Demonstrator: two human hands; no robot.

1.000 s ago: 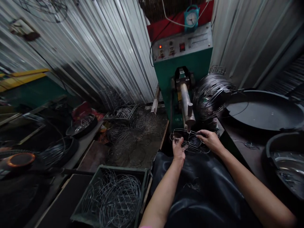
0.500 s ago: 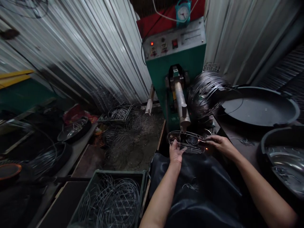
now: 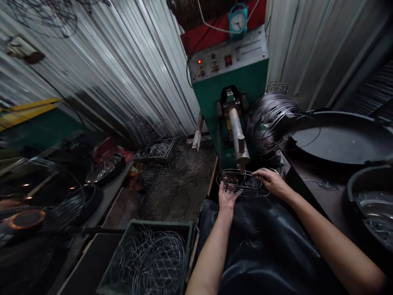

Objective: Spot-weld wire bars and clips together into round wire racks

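Leftward slides my right hand (image 3: 272, 182), fingers bunched at the far right of the wire frame (image 3: 251, 191), clamped or not, I can't tell! My left hand (image 3: 227, 198), fingers apart, meets its near left wires, below the metal arm (image 3: 236, 128).

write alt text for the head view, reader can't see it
A person's left-hand grip and right-hand grip touch a wire frame at the tip of a metal arm on a green machine. A crate of wire loops sits at lower left.
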